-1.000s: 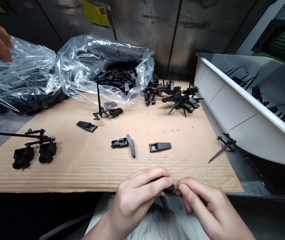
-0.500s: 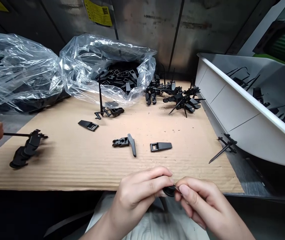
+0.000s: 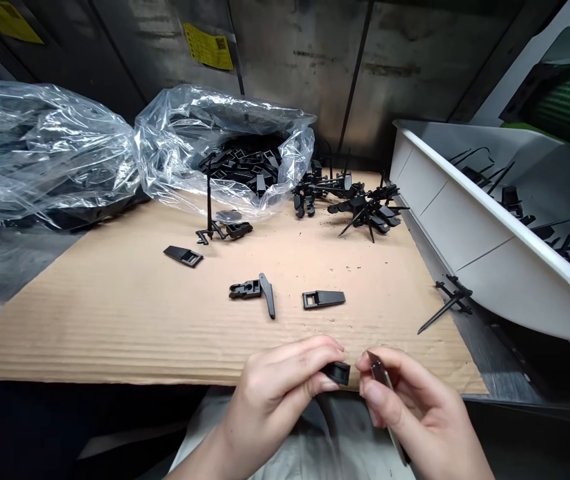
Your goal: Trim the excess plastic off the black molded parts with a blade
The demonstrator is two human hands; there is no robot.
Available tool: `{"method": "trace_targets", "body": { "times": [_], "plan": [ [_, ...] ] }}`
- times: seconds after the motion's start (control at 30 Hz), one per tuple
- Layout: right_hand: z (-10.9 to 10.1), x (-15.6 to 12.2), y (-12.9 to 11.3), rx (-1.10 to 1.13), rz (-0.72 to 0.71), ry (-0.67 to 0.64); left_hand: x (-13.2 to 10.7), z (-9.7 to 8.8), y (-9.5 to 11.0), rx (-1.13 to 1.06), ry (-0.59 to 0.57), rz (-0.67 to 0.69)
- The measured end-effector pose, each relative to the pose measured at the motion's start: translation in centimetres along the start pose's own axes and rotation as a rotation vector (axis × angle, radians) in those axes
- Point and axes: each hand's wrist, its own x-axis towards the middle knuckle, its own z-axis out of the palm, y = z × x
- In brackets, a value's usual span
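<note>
A small black part (image 3: 337, 373) is gripped in the fingers of the left hand (image 3: 282, 387) over the near edge of a cardboard sheet (image 3: 115, 320), while a slim blade-like tool (image 3: 382, 373) is clasped in the right hand (image 3: 419, 407), the two hands held slightly apart. Midway up the sheet, a jointed black piece (image 3: 247, 289) is laid between two flat tapered pieces (image 3: 323, 299). Toward the far edge, a stemmed piece (image 3: 209, 200) is set with its stem upright before an open clear bag (image 3: 165, 160), in which a heap of black pieces (image 3: 249, 163) is held. By the far left corner, dark contents are covered by a second clear bag (image 3: 55, 147). Near the far right corner, a cluster of stemmed parts (image 3: 369, 207) is piled. Scattered black parts (image 3: 509, 200) are contained in a white bin (image 3: 445, 200) along the right edge, across which a branched stem (image 3: 452, 300) is laid.
</note>
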Motion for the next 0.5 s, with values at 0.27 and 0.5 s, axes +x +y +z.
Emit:
{"method": "trace_targets", "body": {
  "times": [0.27,0.5],
  "plan": [
    [0.2,0.4,0.6,-0.374,-0.481,0.069,0.0,0.0,0.5,0.043,-0.012,-0.209],
    [-0.4,0.0,1.6,-0.546,-0.708,-0.021,0.3,0.2,0.9,0.056,0.037,-0.239]
  ]
}}
